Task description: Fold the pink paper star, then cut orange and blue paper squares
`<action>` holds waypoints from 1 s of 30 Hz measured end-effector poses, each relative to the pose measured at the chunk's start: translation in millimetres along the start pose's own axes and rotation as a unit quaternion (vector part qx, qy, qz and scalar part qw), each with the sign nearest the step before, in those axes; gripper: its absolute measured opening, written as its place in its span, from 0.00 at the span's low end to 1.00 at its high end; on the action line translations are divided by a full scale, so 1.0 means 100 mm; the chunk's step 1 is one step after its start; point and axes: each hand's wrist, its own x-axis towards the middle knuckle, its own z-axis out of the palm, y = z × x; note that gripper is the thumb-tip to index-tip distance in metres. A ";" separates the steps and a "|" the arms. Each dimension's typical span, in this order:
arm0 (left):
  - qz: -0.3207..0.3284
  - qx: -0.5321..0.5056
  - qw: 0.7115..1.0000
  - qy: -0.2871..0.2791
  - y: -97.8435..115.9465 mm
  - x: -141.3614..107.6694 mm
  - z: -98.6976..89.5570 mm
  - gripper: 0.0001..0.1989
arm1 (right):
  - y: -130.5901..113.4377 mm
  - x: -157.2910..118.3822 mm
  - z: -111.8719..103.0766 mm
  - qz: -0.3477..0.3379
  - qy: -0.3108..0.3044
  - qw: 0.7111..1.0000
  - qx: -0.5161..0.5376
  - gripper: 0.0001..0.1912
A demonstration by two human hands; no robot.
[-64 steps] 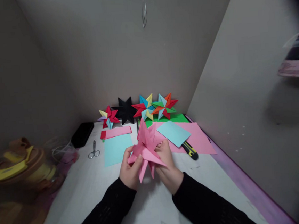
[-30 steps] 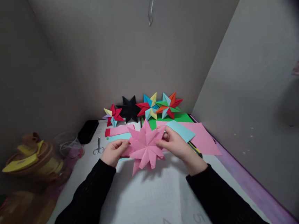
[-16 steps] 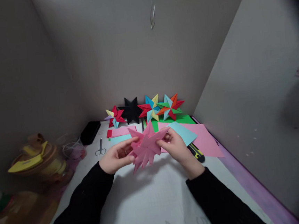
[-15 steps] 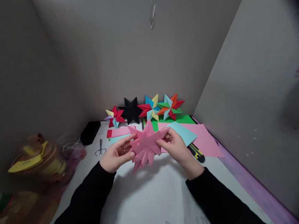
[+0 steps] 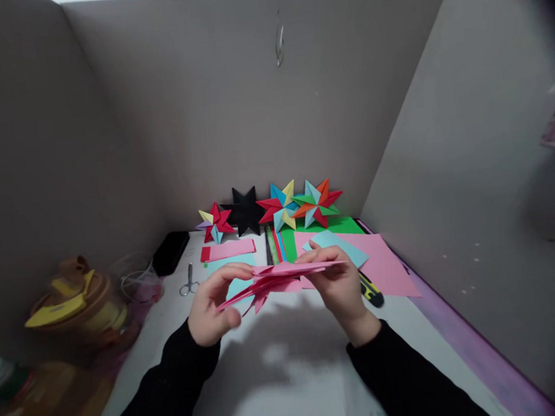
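Observation:
A pink folded-paper star (image 5: 274,281) is held above the white tabletop, tilted almost edge-on so its layers show. My left hand (image 5: 214,304) grips its left side, with fingers on top and the thumb below. At the right, my right hand (image 5: 335,280) pinches a pink point between thumb and fingers. Behind the star lie a light-blue sheet (image 5: 229,268) and pink strips with a red end (image 5: 230,249). A yellow and black utility knife (image 5: 372,290) rests beside my right hand.
Finished paper stars, including a black one (image 5: 246,209) and a multicoloured one (image 5: 317,202), lean on the back wall. Small scissors (image 5: 189,282) and a black phone (image 5: 171,252) lie left. Pink paper (image 5: 389,266) covers the right side. A pot (image 5: 80,309) stands outside the table's left edge.
The pink star has turned from facing me to nearly edge-on, with both hands still on it. The view has tilted slightly upward.

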 end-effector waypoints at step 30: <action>-0.381 -0.165 0.898 0.141 -0.02 -0.03 -0.06 0.36 | 0.09 -0.01 0.12 0.296 -0.241 0.913 0.141 0.16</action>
